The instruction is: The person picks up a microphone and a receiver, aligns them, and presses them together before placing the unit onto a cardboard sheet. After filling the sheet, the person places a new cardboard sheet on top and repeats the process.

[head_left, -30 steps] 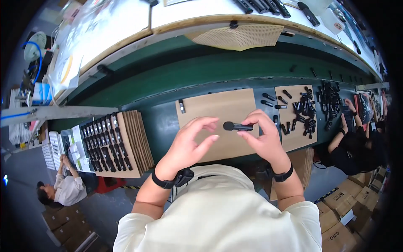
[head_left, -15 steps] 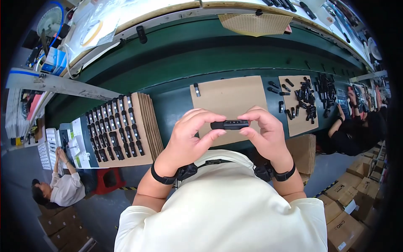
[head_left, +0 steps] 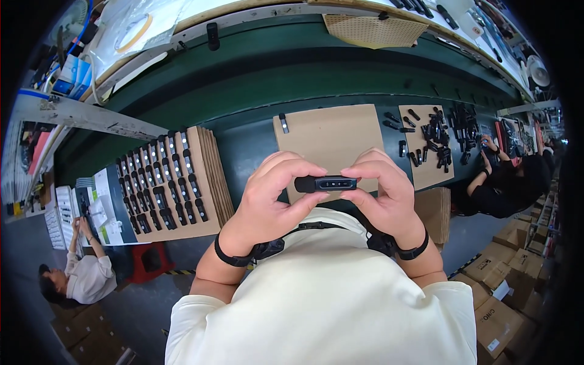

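Pinching small black bar [head_left: 325,183] between left hand [head_left: 267,204] and right hand [head_left: 383,198], both grips seemingly closed on ends.

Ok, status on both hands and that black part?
Left hand and right hand both pinch the black part, level, above the cardboard sheet. Nothing in the way.

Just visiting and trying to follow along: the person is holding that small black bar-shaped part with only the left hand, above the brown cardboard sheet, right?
Not quite. Both hands hold it: the left hand grips one end of the small black bar-shaped part and the right hand the other, fingers pinching it between them. It is indeed held above the brown cardboard sheet. The head view shows this.
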Motion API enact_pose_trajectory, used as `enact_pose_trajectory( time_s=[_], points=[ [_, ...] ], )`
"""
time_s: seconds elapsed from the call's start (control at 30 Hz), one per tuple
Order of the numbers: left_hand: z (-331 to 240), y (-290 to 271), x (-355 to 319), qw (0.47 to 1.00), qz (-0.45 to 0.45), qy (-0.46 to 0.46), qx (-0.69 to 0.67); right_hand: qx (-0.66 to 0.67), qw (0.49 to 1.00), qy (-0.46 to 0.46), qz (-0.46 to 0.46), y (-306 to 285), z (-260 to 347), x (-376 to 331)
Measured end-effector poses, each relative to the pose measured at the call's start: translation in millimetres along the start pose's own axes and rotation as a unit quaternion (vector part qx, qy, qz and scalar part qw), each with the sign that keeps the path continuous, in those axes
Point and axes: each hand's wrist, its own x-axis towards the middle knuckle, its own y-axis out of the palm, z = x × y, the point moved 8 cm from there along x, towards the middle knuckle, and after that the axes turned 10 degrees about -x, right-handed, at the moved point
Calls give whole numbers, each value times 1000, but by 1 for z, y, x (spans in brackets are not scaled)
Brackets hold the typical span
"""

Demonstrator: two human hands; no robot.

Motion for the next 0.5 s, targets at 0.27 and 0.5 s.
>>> enact_pose_trajectory(
  time_s=[0.27,0.5],
  points=[
    [2,-3,-8,999,-13,36,8,2,1000,-15,0,7,1,0],
    [5,1,-9,997,-40,-51,-46,4,999,-33,-5,8,-1,-3]
  ],
)
